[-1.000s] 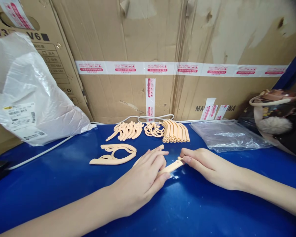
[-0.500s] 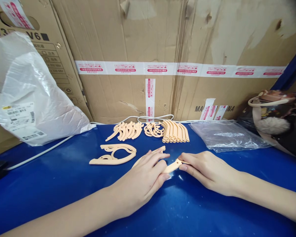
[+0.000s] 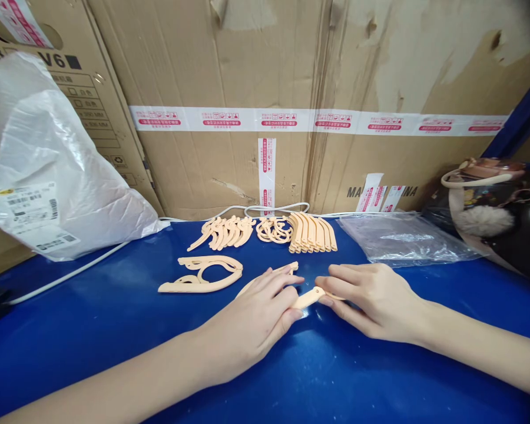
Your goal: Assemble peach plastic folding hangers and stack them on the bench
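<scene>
My left hand (image 3: 251, 321) is closed around a peach plastic folding-hanger arm (image 3: 309, 298), whose holed end sticks out to the right past my thumb. Another peach part (image 3: 292, 267) shows above the fingers; the palm hides how the two join. At the holed end, my right hand (image 3: 375, 300) pinches a thin curved peach piece (image 3: 334, 296), mostly covered by the fingers. Left of my hands lies a folded hanger (image 3: 221, 286) with a ring-shaped middle.
Behind lie a row of curved hanger arms (image 3: 313, 232), a heap of hooks (image 3: 274, 229) and more curved pieces (image 3: 223, 234) on the blue table (image 3: 335, 377). A white plastic bag (image 3: 66, 171), clear plastic bag (image 3: 406, 238), dark bag (image 3: 481, 200), white cable (image 3: 70, 277) and cardboard (image 3: 229, 70) surround them.
My right hand has turned slightly, its fingers now more over the thin piece at the arm's holed end. My left hand keeps its grip. The view has shifted a little.
</scene>
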Motion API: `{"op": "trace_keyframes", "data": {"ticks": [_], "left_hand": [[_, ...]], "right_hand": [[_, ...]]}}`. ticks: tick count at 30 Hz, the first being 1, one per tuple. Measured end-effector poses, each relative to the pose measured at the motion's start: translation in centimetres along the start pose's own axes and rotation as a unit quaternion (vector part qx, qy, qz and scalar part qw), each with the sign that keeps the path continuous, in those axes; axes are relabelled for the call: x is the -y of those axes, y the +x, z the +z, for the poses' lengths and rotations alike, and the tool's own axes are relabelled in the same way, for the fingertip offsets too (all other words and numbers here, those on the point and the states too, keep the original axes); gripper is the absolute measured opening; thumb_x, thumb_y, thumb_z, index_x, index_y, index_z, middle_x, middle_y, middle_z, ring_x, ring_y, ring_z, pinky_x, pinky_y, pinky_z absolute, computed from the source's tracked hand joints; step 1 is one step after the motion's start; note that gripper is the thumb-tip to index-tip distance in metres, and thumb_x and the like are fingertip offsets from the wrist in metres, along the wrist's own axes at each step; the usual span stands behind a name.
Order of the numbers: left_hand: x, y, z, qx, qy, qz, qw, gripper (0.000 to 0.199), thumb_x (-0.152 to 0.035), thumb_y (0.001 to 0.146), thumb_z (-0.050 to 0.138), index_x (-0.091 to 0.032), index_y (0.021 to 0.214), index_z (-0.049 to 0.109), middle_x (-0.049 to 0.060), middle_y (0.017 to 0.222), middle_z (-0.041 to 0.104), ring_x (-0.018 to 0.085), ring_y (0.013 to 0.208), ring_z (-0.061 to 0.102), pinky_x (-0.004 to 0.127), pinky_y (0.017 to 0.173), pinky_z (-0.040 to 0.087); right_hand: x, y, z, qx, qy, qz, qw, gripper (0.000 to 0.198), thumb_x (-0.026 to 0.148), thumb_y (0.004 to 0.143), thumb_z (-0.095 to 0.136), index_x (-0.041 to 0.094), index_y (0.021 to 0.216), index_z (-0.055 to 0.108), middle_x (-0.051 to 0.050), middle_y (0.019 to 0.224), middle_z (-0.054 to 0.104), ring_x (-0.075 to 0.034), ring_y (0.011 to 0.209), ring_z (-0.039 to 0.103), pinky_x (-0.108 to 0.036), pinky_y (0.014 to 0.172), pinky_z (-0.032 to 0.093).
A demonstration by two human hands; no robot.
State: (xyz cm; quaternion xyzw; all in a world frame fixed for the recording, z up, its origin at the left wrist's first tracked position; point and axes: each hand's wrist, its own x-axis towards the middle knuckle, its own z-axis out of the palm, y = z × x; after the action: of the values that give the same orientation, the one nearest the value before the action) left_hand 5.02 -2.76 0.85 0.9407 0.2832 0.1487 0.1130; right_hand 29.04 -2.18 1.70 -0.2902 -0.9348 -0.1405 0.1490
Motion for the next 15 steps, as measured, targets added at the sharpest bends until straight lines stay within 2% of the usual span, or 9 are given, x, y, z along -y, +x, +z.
{"op": "trace_keyframes", "data": {"ticks": [4,7,9,12,15], "left_hand": [[0.0,0.0,-0.1,0.005,-0.005,0.007,1.0,0.032,-0.024,0.101,0.028,-0.019,0.126,0.048,0.007,0.137,0.048,0.017,0.14,0.024,0.043,0.116,0.021],[0.0,0.0,-0.4,0.01,-0.02,0.009,1.0,0.027,-0.025,0.1,0.031,-0.019,0.111,0.055,0.006,0.136,0.05,0.018,0.139,0.026,0.043,0.116,0.021],[0.0,0.1,-0.6,0.012,-0.035,0.002,0.999,0.026,-0.025,0.1,0.032,-0.019,0.101,0.057,0.005,0.136,0.05,0.019,0.139,0.027,0.045,0.115,0.022],[0.0,0.2,-0.8,0.01,-0.085,-0.034,0.996,0.025,-0.023,0.099,0.031,-0.022,0.097,0.056,0.003,0.135,0.051,0.019,0.137,0.03,0.05,0.114,0.02],[0.2,0.2,-0.9,-0.001,-0.128,-0.07,0.989,0.021,-0.012,0.091,0.039,-0.023,0.099,0.055,0.003,0.135,0.052,0.019,0.136,0.033,0.052,0.114,0.017]], "right_hand": [[0.0,0.0,0.1,-0.001,0.002,-0.011,1.0,0.032,0.031,0.098,0.034,0.016,0.094,0.063,-0.001,0.068,0.052,-0.012,0.055,0.048,-0.026,0.055,0.035],[-0.1,0.0,0.1,0.011,0.017,-0.016,1.0,0.033,0.032,0.097,0.034,0.017,0.089,0.062,-0.001,0.067,0.052,-0.012,0.054,0.046,-0.026,0.054,0.033],[-0.2,0.0,-0.1,0.031,0.058,-0.003,0.998,0.03,0.032,0.096,0.036,0.016,0.092,0.061,-0.002,0.07,0.055,-0.012,0.056,0.048,-0.025,0.055,0.033],[-0.2,0.1,-0.5,0.065,0.147,0.027,0.987,0.021,0.031,0.092,0.045,0.016,0.1,0.057,-0.001,0.074,0.058,-0.012,0.061,0.05,-0.024,0.057,0.034],[0.1,0.2,-1.3,0.099,0.201,0.023,0.974,0.011,0.023,0.085,0.052,0.018,0.093,0.058,0.0,0.074,0.055,-0.013,0.066,0.048,-0.025,0.062,0.035]]}}
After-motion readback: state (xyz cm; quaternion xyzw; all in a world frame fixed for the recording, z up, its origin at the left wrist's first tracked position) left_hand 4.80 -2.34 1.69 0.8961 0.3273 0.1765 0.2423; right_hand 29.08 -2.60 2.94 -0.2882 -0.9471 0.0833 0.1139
